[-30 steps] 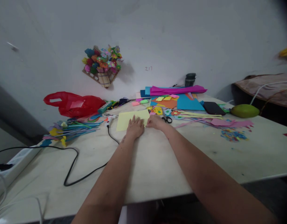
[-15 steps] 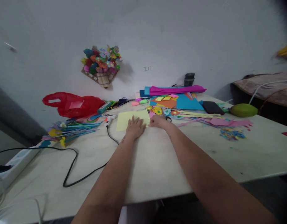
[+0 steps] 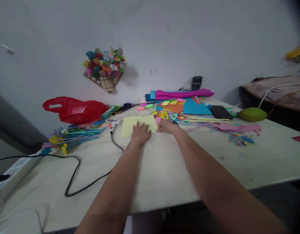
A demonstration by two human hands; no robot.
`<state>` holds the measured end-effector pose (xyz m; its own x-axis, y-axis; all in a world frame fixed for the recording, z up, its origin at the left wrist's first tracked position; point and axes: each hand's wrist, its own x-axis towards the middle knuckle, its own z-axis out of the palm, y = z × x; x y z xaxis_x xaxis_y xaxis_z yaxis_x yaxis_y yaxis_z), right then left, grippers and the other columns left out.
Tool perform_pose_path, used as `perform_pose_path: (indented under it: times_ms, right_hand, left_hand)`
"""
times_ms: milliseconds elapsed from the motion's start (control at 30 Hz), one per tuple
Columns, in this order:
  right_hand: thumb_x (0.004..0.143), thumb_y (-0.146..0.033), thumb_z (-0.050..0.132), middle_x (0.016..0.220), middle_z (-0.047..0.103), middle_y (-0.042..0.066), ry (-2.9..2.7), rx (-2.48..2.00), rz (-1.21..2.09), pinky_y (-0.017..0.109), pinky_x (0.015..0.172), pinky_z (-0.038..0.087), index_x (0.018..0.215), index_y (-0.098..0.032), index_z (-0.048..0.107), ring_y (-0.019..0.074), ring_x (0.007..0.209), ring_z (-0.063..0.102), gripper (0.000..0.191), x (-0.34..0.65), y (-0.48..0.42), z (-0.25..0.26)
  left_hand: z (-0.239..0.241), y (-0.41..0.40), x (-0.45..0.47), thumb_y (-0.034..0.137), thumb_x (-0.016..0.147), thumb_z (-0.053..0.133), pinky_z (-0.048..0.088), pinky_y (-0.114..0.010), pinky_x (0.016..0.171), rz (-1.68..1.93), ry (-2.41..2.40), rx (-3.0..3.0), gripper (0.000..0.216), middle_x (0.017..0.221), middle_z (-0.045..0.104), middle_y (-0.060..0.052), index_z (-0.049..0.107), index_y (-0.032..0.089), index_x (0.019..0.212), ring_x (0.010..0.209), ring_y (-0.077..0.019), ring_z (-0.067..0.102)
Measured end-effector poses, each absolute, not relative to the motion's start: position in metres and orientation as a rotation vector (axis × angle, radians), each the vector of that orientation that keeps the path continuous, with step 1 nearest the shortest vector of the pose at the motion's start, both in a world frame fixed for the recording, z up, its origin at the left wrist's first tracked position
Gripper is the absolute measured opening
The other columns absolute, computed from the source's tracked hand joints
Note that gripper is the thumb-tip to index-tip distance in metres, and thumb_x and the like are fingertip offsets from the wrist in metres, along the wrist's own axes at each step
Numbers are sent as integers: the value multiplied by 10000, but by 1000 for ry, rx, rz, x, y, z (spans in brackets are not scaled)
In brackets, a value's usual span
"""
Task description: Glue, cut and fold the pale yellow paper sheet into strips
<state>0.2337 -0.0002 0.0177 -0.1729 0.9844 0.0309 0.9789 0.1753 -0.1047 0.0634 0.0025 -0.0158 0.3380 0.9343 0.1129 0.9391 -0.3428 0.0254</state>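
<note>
A pale yellow sheet (image 3: 126,125) lies flat on the table. My left hand (image 3: 140,133) rests on it with the fingers spread and the palm down, near its lower right part. My right hand (image 3: 164,126) is closed at the right edge of the sheet, close to its lower corner. Whatever its fingers hold is hidden. Just behind that hand a black loop, like a scissors handle (image 3: 176,123), shows. Cut foam flowers (image 3: 173,116) in several colours lie right beyond my right hand.
To the left are a white glue gun (image 3: 113,126) with a black cord (image 3: 75,175), stemmed paper flowers (image 3: 74,135) and a red bag (image 3: 83,110). Coloured sheets (image 3: 196,106), a phone (image 3: 221,112), a green oval object (image 3: 252,114) and small scraps (image 3: 242,139) lie to the right.
The view has shifted slightly. My left hand stays flat on the yellow sheet, and my right hand stays closed at its right edge with only a slight shift.
</note>
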Motion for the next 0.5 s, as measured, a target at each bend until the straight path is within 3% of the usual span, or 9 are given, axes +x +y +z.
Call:
perform_pose_path:
  times_ms: [133,233,333,500]
  right_hand:
    - [724,-429,599,774,660,44,-2370,-1933,64,490,1021,95,665,-198,673,227,923,571,249,236,2,16]
    - [716,-441,603,812,654,45,-2361,-1956,79,511,1019,47,672,-211,677,238,973,544,246,237,4,15]
    - [709,-442,607,862,649,43,-2339,-1982,113,506,1021,55,685,-227,682,253,1034,507,229,236,4,15]
    - [713,-399,609,974,623,60,-2318,-2032,128,498,993,168,742,-232,687,293,1112,438,188,235,-2,22]
  left_hand:
    - [-17,2,64,514,847,204,69,-479,1077,-175,-1777,-2530,573,1441,265,13,336,262,1344,1348,-259,19]
    - [-18,2,63,524,847,183,55,-473,1079,-208,-1757,-2534,584,1440,266,12,349,254,1337,1349,-256,17]
    - [-18,1,63,534,846,172,53,-476,1077,-210,-1751,-2537,595,1440,267,10,351,250,1337,1348,-257,17]
    - [-16,1,64,525,847,188,61,-489,1073,-192,-1764,-2532,581,1438,271,7,342,261,1340,1348,-259,29]
